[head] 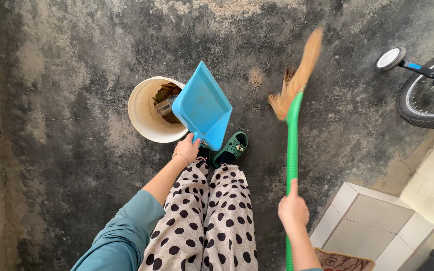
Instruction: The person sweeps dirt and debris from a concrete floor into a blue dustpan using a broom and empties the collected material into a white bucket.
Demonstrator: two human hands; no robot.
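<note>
Left hand point(187, 149) clamped on blue plastic dustpan point(203, 106) over cream round bucket point(144, 113); right hand point(293, 208) gripping green-handled straw broom point(293, 90) — a tilt likely spills debris onto the floor.

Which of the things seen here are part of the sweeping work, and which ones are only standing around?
In use:
- blue dustpan, held by the left hand beside the bucket
- green-handled broom, held by the right hand
- cream bucket with dry leaves inside

Only standing around:
- bicycle
- tiled step
- doormat
</note>
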